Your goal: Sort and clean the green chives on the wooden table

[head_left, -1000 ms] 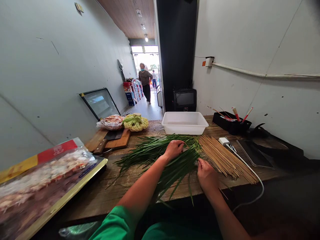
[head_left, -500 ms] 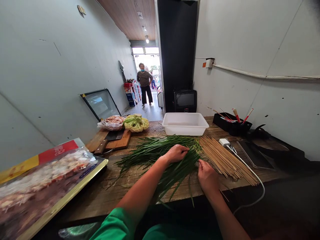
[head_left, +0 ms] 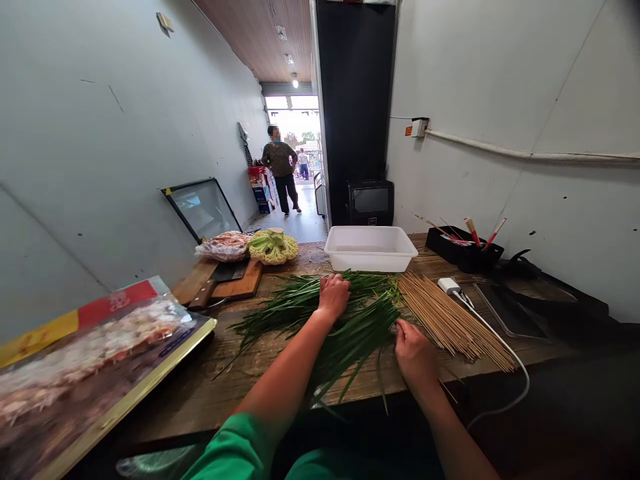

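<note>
Long green garlic chives [head_left: 295, 300] lie in a loose pile on the wooden table, with a second bunch [head_left: 353, 347] spread nearer to me. My left hand [head_left: 334, 295] is on the back pile, its fingers curled closed on some chives; the fingertips are partly hidden. My right hand [head_left: 416, 352] is closed in a pinch beside the cut ends of the near bunch. A thin bamboo skewer [head_left: 449, 392] shows past my right wrist, in line with the pinching fingers; most of it is hidden by the hand. Many more skewers [head_left: 450, 320] lie fanned out to the right.
Behind the chives stands a white plastic tub [head_left: 370, 260]. At left are a cauliflower [head_left: 273, 248], bagged meat [head_left: 223, 245], a cleaver [head_left: 204, 293] on a cutting board [head_left: 245, 283], and a large food package [head_left: 100, 360]. A charger [head_left: 449, 286] with cable lies right. A person [head_left: 281, 163] stands far off.
My left hand has moved from the near bunch's ends up and left to the back pile. My right hand has stayed put. The person in the background has turned and shifted slightly left.
</note>
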